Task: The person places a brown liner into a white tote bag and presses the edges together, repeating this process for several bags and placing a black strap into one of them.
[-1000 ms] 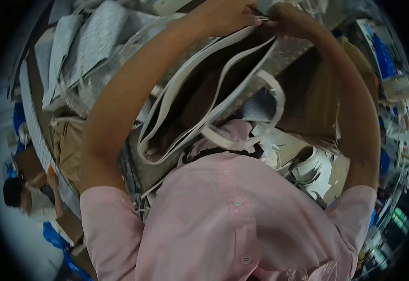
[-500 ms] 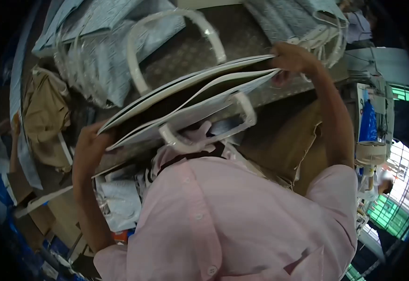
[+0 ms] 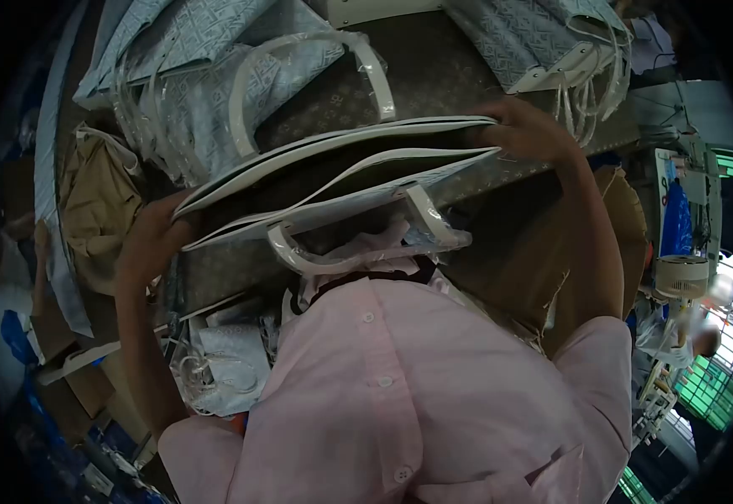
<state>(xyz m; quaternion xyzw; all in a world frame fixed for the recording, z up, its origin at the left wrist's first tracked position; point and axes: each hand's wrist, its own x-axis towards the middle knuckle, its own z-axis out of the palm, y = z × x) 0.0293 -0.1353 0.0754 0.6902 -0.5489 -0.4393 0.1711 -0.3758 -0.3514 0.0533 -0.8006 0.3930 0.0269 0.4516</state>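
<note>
A white handbag [image 3: 366, 168] with its mouth parted spans the space between my hands, its dark inside showing. My left hand [image 3: 150, 239] grips one end of the bag at the rim. At the opposite end, the fingers of my right hand [image 3: 524, 130] are closed around the corner of the rim. One plastic-wrapped handle [image 3: 236, 105] stands up on the far side. The other wrapped handle [image 3: 358, 262] hangs down toward my shirt. My fingertips at both ends are partly hidden by the bag.
Pale patterned bags [image 3: 207, 118] lie on the brown patterned table [image 3: 434, 63] at the far left, with another patterned bag [image 3: 526, 50] at the far right. Brown fabric [image 3: 102, 197] sits left. A cardboard box [image 3: 623, 210] stands by my right arm. Wrapped pieces [image 3: 228, 361] lie near my left elbow.
The view has shifted slightly. The near handle has swung a little lower and to the right, and the bag's rim looks flatter. Both hands keep their hold.
</note>
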